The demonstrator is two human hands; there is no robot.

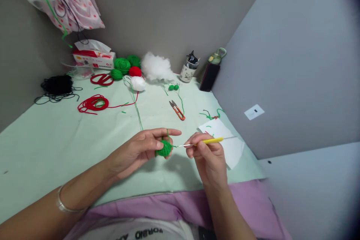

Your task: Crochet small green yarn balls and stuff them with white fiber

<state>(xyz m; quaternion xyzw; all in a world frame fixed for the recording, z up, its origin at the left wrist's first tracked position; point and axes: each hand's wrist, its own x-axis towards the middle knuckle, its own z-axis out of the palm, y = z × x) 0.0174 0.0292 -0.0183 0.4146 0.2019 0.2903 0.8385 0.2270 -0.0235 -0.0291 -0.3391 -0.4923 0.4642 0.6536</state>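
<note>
Between the thumb and fingers of my left hand (143,145) is a small green crochet piece (164,149). A strand of green yarn (138,114) comes from the back of the table and loops over its outstretched index finger. My right hand (208,153) pinches a crochet hook (212,141) with a yellow handle and a thin metal shaft. The hook's tip points left, with a short green loop running from it to the crochet piece. Both hands are above the front part of the table.
Red-orange thread snips (177,111) lie beyond my hands, near two small green balls (173,87). Green yarn balls (122,66), white stuffing (156,66), a pen cup (188,72) and a phone (209,77) stand along the wall. White paper (233,148) lies right, red yarn (95,103) left.
</note>
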